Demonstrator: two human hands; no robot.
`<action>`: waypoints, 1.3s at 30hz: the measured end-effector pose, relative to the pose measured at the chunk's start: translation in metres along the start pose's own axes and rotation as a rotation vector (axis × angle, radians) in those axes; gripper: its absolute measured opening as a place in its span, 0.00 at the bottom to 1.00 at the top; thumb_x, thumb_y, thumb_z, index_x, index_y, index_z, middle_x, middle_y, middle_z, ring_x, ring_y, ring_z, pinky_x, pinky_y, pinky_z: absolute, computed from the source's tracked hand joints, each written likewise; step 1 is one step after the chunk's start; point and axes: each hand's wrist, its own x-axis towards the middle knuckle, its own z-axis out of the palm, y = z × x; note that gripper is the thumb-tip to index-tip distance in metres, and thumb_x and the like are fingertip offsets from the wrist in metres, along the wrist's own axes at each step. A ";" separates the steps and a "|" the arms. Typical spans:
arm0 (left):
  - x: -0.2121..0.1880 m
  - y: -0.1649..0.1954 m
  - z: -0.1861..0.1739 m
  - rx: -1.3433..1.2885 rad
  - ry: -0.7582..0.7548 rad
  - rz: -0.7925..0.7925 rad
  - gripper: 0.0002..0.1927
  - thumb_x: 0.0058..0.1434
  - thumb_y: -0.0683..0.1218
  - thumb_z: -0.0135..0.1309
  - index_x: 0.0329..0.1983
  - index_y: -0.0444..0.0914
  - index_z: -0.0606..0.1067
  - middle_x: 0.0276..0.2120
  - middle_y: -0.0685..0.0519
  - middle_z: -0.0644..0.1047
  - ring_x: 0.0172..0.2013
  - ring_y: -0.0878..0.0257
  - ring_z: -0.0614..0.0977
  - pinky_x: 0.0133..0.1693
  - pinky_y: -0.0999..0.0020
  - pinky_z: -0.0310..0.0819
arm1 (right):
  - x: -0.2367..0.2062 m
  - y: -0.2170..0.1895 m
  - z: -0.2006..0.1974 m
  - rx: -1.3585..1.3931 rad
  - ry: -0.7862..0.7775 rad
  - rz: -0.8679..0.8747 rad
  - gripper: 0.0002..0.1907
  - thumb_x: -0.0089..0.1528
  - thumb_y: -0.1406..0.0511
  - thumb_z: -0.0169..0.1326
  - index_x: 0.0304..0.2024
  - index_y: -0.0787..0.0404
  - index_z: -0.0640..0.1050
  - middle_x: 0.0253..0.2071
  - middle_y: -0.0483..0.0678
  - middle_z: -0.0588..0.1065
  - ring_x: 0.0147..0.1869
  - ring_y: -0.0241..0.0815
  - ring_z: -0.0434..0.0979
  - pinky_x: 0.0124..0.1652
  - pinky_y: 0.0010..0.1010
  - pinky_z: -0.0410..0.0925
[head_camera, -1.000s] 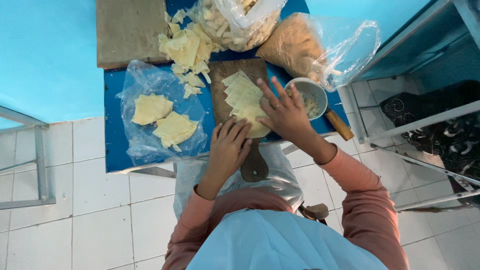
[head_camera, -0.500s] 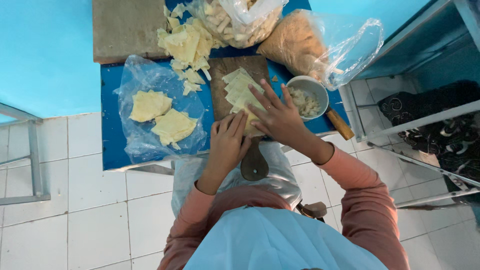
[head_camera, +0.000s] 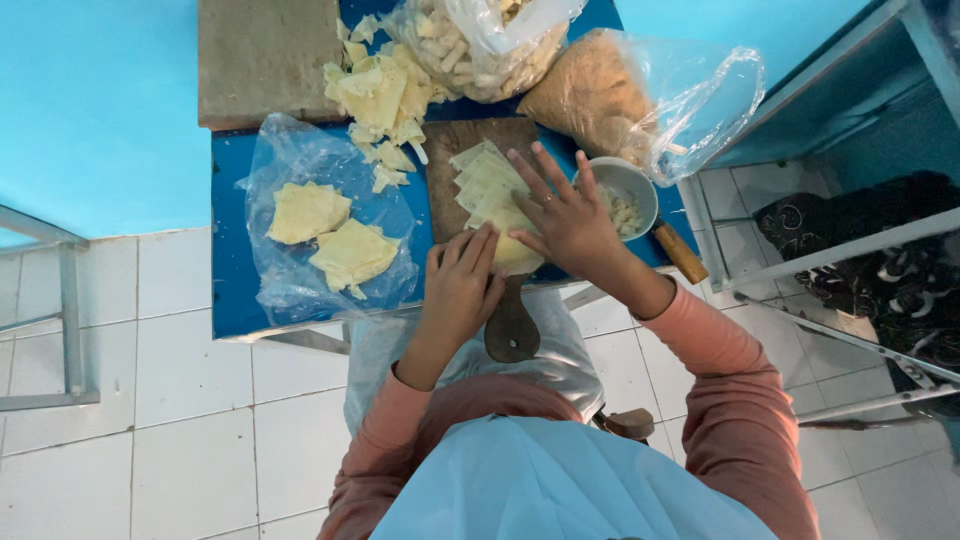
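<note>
A stack of pale yellow dough sheets (head_camera: 487, 180) lies on a wooden cutting board (head_camera: 445, 150) with a handle, on a blue table (head_camera: 232, 290). My left hand (head_camera: 460, 290) lies at the near edge of the board, fingers together, pinching the front edge of one dough sheet (head_camera: 515, 250). My right hand (head_camera: 565, 215) lies flat on the same stack with its fingers spread and grips nothing. A white bowl (head_camera: 630, 195) with pale filling stands just right of my right hand.
A clear plastic sheet (head_camera: 290, 160) at the left holds two folded dough pieces (head_camera: 330, 235). Dough scraps (head_camera: 380, 100), a bag of pale sticks (head_camera: 480, 50) and a bag of crumbs (head_camera: 590, 95) sit behind. A wooden handle (head_camera: 680, 252) lies at the table's right edge, beside a metal rack (head_camera: 830, 250).
Both hands have stayed on the sheets on the board. My right hand's fingers have spread wider, and my left hand has crept a little forward over the near sheet.
</note>
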 end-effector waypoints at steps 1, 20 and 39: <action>0.000 -0.001 0.000 -0.011 0.003 -0.001 0.26 0.63 0.48 0.56 0.63 0.32 0.71 0.64 0.47 0.72 0.61 0.52 0.72 0.58 0.51 0.62 | 0.000 0.002 -0.002 0.030 -0.003 0.008 0.27 0.66 0.47 0.55 0.57 0.59 0.80 0.80 0.51 0.55 0.84 0.54 0.44 0.72 0.65 0.43; 0.012 -0.005 0.010 0.077 0.027 -0.029 0.25 0.64 0.47 0.55 0.62 0.31 0.72 0.62 0.49 0.72 0.54 0.54 0.73 0.51 0.55 0.63 | 0.003 0.001 0.018 -0.201 0.016 0.035 0.28 0.65 0.45 0.56 0.59 0.52 0.81 0.82 0.49 0.53 0.85 0.52 0.44 0.74 0.63 0.39; 0.026 -0.017 0.028 -0.042 0.075 -0.072 0.23 0.64 0.43 0.54 0.59 0.26 0.72 0.58 0.41 0.74 0.47 0.46 0.74 0.47 0.52 0.70 | 0.023 0.014 0.017 -0.080 -0.105 -0.027 0.24 0.64 0.45 0.56 0.46 0.56 0.84 0.81 0.47 0.55 0.85 0.54 0.41 0.71 0.70 0.40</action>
